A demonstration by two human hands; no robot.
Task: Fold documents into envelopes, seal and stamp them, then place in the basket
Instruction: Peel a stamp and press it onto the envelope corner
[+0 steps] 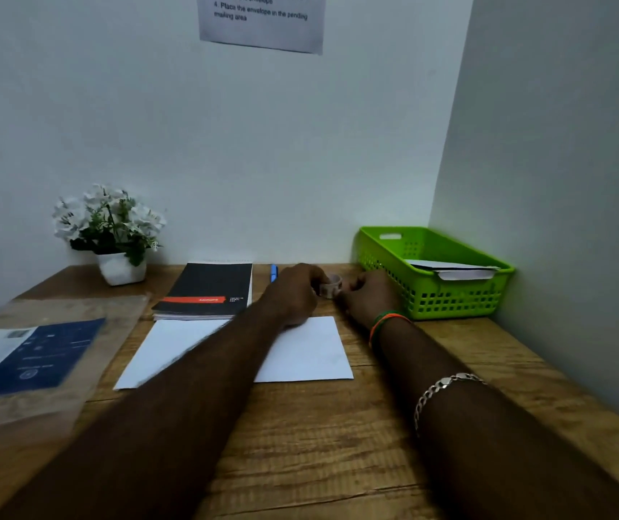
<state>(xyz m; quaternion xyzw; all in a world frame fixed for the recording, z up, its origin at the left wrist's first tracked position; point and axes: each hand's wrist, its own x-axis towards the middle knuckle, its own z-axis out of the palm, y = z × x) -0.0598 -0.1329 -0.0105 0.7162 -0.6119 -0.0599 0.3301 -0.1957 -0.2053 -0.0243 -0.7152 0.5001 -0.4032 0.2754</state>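
1. The left hand (293,290) curls its fingers round a small roll of tape (330,286), holding it just above the far edge of the desk (338,444)
2. The right hand (366,296) has its fingers bent in against the roll's other side; whether it pinches the tape end cannot be told
3. A white envelope (308,350) lies flat under both forearms, near the hands
4. The green basket (446,298) stands just right of the right hand, with envelopes (454,271) inside
5. A black notebook (206,290) and blue pen (273,272) lie left of the hands
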